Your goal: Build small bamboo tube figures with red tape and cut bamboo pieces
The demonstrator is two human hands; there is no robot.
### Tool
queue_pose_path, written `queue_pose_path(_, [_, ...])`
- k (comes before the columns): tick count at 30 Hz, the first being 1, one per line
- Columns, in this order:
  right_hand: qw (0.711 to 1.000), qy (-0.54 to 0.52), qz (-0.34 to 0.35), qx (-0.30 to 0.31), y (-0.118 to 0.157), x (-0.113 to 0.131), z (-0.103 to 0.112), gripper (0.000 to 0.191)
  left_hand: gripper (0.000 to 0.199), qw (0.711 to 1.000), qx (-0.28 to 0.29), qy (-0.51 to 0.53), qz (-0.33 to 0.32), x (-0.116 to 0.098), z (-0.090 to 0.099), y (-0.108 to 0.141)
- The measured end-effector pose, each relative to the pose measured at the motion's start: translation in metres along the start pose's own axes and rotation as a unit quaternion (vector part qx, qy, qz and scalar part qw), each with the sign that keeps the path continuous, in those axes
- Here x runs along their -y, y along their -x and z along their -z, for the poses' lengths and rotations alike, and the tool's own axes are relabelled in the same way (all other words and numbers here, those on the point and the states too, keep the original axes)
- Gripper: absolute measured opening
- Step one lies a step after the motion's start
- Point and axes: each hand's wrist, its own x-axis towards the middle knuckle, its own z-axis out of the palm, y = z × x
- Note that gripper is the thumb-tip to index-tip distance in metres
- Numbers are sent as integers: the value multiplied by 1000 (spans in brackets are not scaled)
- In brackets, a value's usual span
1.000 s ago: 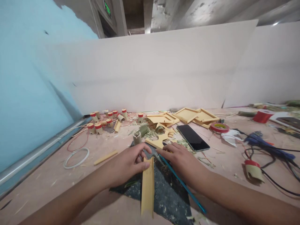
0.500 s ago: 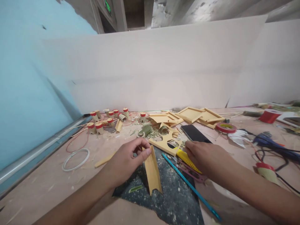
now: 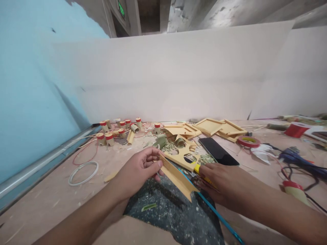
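Note:
My left hand (image 3: pixel 143 167) pinches the upper end of a thin tan wooden strip (image 3: pixel 178 180), notched at its far lower end and slanting down to the right above a dark speckled mat (image 3: pixel 166 211). My right hand (image 3: pixel 214 178) is closed around a yellow utility knife (image 3: pixel 196 167), most of which is hidden under the fingers. Beside the knife lies a tan board with round cutouts (image 3: pixel 182 157). A blue stick (image 3: pixel 217 214) runs across the mat below my right hand. A small green strip (image 3: pixel 149 207) lies on the mat.
Red-topped bamboo cups (image 3: pixel 109 137) stand at the back left, near a white ring (image 3: pixel 83 173). A black phone (image 3: pixel 218 151), wooden frames (image 3: pixel 208 126), red tape (image 3: pixel 248 141) and cables (image 3: pixel 301 161) lie at the back and right. Shavings surround the cutout board.
The wooden strip has swung its lower end to the right. My right hand has moved down and left, off the phone's edge, and has closed on the yellow knife.

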Motion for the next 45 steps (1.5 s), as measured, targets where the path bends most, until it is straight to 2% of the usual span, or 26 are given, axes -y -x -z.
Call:
queue_pose_path(3, [1000,-2,11,4,1,2,-2,12,45,1000,-1,13,12,-1,0,1])
queue_pose_path(7, [1000,-22,6,4,0,3,-6,22,40,999,-8,18,31,-3,1,4])
queue_pose_path(12, [996,-67,-53,-24,-3,7,-6,11,35,995,-7,73,66,-6,-3,10])
queue_pose_path(16, [983,-149,-101,-32,-7,8,1,7,33,989,-5,113,90,-4,-9,11])
queue_pose_path(18, [975,-202,-91,-23,-8,7,6,4,40,989,-14,118,91,-3,-11,11])
queue_pose_path(19, [968,-240,-79,-10,-9,6,9,10,43,989,-17,118,89,-2,-11,11])
queue_pose_path(21, [928,-367,-64,31,-8,6,13,28,43,990,-15,116,85,-2,-11,11])
queue_pose_path(23, [857,-508,-59,63,-7,8,16,40,40,991,-4,111,80,-2,-11,12])
queue_pose_path(25, [788,-610,-58,69,-6,10,18,34,39,992,7,104,76,-1,-10,12])
queue_pose_path(27, [753,-652,-61,66,-5,14,19,23,40,992,18,95,76,1,-9,11])
queue_pose_path(29, [732,-674,-76,62,-5,19,20,29,42,993,27,85,77,4,-9,10])
queue_pose_path(33, [745,-657,-111,46,-5,28,19,62,45,995,27,71,71,8,-11,8])
queue_pose_path(36, [763,-636,-110,40,-5,30,15,74,44,997,9,57,59,8,-12,7])
queue_pose_path(40, [757,-644,-101,42,-8,28,10,72,43,999,-3,34,39,10,-12,7])
queue_pose_path(45, [744,-658,-109,47,-11,31,5,68,40,999,16,28,31,13,-15,7])
